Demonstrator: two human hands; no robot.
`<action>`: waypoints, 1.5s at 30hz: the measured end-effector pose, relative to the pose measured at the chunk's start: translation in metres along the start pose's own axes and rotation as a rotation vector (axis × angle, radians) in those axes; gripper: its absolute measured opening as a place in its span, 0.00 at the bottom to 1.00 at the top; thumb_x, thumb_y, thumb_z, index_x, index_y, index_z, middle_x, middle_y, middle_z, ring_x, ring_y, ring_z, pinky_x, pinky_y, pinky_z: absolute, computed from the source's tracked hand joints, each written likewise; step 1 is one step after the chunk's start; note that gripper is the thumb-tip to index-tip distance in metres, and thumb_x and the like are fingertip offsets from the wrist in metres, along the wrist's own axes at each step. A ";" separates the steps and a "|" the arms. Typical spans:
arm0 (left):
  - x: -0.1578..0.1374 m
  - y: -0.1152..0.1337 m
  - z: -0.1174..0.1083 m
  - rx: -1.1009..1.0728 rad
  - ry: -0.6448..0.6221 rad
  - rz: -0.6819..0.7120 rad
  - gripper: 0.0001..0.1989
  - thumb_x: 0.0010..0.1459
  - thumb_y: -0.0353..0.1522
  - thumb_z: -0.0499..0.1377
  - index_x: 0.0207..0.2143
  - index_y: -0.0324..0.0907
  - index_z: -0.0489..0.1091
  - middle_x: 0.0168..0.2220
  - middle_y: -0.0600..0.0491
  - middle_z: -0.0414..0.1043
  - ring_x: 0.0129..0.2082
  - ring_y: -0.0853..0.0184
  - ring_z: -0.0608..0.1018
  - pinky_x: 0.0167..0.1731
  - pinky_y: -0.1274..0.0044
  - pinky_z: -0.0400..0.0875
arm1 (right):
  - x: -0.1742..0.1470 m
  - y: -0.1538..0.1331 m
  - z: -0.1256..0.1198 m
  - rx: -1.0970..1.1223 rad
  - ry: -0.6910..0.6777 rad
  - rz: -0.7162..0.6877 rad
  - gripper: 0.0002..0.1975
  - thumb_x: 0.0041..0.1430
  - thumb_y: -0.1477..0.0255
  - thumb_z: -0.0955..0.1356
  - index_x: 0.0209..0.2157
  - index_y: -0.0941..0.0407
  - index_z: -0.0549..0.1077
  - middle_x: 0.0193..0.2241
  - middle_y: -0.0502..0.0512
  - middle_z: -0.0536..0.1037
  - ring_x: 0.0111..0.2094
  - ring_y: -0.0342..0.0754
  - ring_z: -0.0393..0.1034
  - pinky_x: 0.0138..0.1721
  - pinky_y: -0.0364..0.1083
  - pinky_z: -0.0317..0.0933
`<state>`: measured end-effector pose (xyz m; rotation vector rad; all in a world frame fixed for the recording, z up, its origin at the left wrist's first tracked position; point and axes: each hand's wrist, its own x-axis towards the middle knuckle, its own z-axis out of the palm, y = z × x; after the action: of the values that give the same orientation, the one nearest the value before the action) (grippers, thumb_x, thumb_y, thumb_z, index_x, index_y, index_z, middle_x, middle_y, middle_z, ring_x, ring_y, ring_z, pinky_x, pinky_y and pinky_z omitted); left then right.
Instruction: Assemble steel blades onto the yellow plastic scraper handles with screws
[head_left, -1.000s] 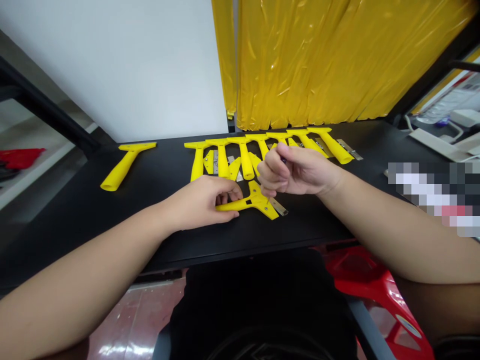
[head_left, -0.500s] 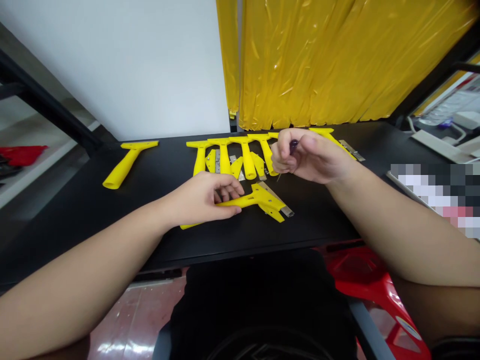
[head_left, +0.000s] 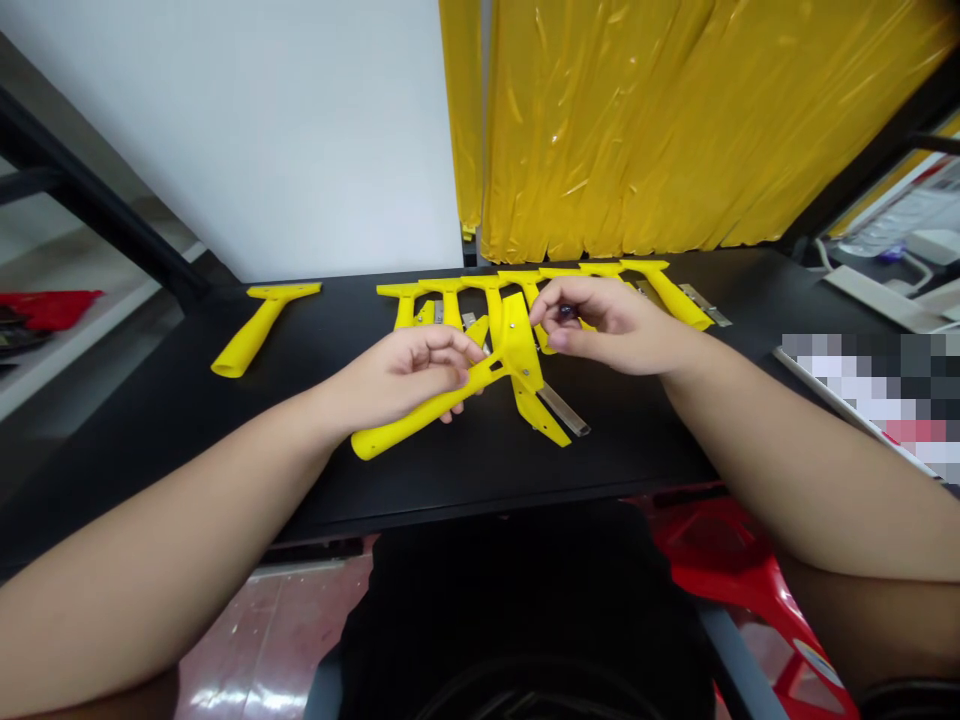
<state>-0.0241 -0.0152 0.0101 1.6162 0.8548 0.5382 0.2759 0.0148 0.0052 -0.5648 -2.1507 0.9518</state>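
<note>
A person's left hand (head_left: 405, 375), its grip curled around the handle of a yellow scraper (head_left: 439, 403), tilts the tool with its head toward 2 o'clock over a black desk (head_left: 637, 440), lifted off the loose yellow plate (head_left: 536, 412) and metal strip (head_left: 564, 410) toward 5 o'clock that it overlapped half a second earlier. The right hand (head_left: 611, 325), now closer at the head's 3 o'clock, pinches a small dark object (head_left: 568, 311) in a narrow grip, and a row of scrapers (head_left: 529, 284) lies toward 12 o'clock.

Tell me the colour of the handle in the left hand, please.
The handle is yellow, clearest in head view.
</note>
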 end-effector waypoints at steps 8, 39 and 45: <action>0.003 -0.001 0.003 -0.052 0.002 -0.101 0.15 0.64 0.33 0.64 0.52 0.40 0.72 0.38 0.49 0.83 0.29 0.67 0.83 0.32 0.73 0.83 | -0.001 0.001 0.005 -0.019 -0.121 0.089 0.20 0.64 0.65 0.77 0.49 0.51 0.65 0.33 0.48 0.77 0.33 0.47 0.68 0.36 0.47 0.61; 0.000 -0.004 0.019 -0.070 -0.163 -0.205 0.19 0.68 0.34 0.61 0.59 0.40 0.71 0.41 0.48 0.83 0.31 0.67 0.84 0.30 0.75 0.81 | 0.000 -0.012 0.008 -0.348 -0.383 0.255 0.19 0.63 0.59 0.76 0.49 0.55 0.76 0.29 0.48 0.78 0.27 0.44 0.68 0.30 0.45 0.56; -0.001 -0.005 0.019 -0.154 -0.116 -0.216 0.17 0.70 0.33 0.61 0.59 0.39 0.70 0.41 0.47 0.83 0.32 0.67 0.84 0.32 0.75 0.83 | 0.000 -0.008 0.005 -0.332 -0.213 0.132 0.11 0.67 0.63 0.74 0.44 0.54 0.75 0.28 0.47 0.75 0.28 0.44 0.64 0.31 0.46 0.53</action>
<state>-0.0120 -0.0271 0.0007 1.3814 0.8672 0.3459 0.2709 0.0073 0.0093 -0.8048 -2.5119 0.7544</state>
